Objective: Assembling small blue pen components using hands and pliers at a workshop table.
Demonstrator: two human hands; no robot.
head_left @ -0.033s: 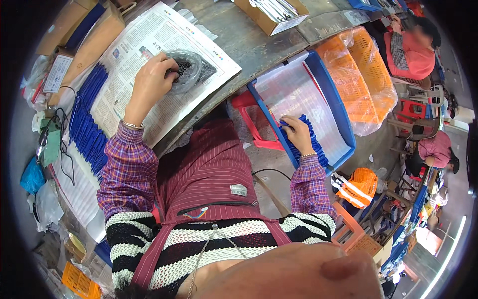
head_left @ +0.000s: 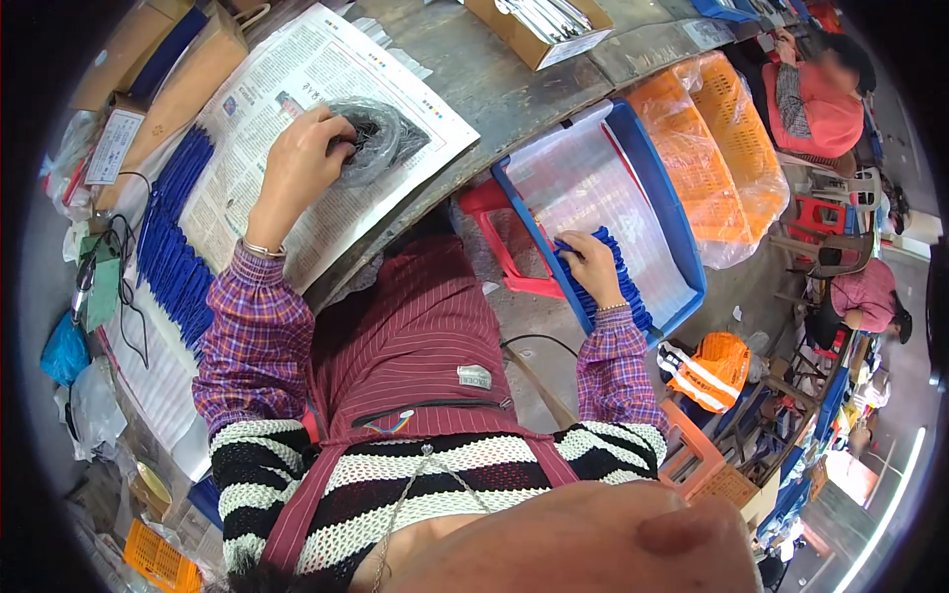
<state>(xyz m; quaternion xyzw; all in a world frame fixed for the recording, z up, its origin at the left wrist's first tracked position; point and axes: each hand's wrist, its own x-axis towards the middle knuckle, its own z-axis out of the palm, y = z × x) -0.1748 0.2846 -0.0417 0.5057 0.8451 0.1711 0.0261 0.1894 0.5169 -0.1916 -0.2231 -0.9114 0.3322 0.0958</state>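
My left hand [head_left: 306, 156] is closed, thumb and fingertips brought together at the near edge of a clear plastic bag [head_left: 388, 164]. Small dark pieces [head_left: 366, 134] lie inside the bag, too fine to name; whatever the fingertips pinch is hidden. Newspaper [head_left: 265, 107] is spread beneath the bag. To the right, my right hand [head_left: 591, 269] curls over the far end of a row of slim blue pieces [head_left: 625, 280] in a blue tray [head_left: 685, 259]. More slim blue pieces [head_left: 170, 232] lie in a long row on the table's left side.
A cardboard box of metal parts [head_left: 560, 49] stands at the table's far edge. Orange crates in plastic wrap [head_left: 707, 153] are right of the tray, and a red stool [head_left: 494, 237] is beside it. Black cable [head_left: 127, 277] runs along the left. A person [head_left: 816, 109] sits far right.
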